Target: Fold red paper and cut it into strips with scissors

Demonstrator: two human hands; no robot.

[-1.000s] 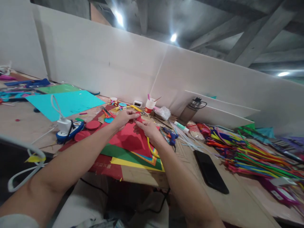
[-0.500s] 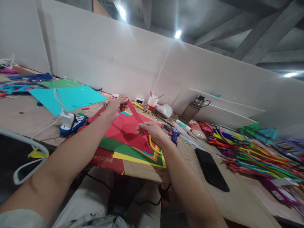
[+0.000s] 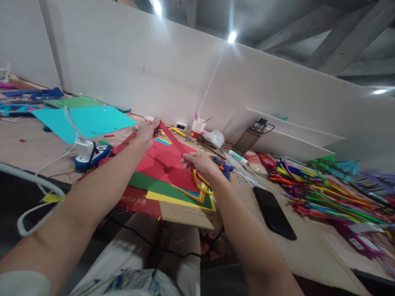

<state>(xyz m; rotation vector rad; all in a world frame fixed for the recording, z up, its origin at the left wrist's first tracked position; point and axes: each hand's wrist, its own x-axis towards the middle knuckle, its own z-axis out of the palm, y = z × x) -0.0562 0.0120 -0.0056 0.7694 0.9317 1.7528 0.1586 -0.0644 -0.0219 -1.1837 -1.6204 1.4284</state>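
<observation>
A narrow red paper strip (image 3: 172, 139) is stretched at a slant between my two hands, above the table. My left hand (image 3: 148, 130) pinches its upper end, and my right hand (image 3: 199, 162) pinches the lower end. Beneath them lies a red sheet (image 3: 160, 166) on top of a stack, with a green sheet (image 3: 148, 183) and a yellow sheet (image 3: 179, 201) showing at the near edge. Yellow scissor-like handles (image 3: 199, 185) rest on the stack just below my right hand; their blades cannot be made out.
A black phone (image 3: 274, 213) lies at right, before colourful pipe cleaners (image 3: 327, 197). Behind stand a paper cup (image 3: 196, 129) and a dark bottle (image 3: 250, 137). A glue gun (image 3: 224, 167) lies right of the stack. At left are a blue power strip (image 3: 92, 158) and a turquoise sheet (image 3: 86, 123).
My left hand has shifted slightly left and up, my right hand slightly right and up, so the strip spans a little wider. The camera view has tilted slightly.
</observation>
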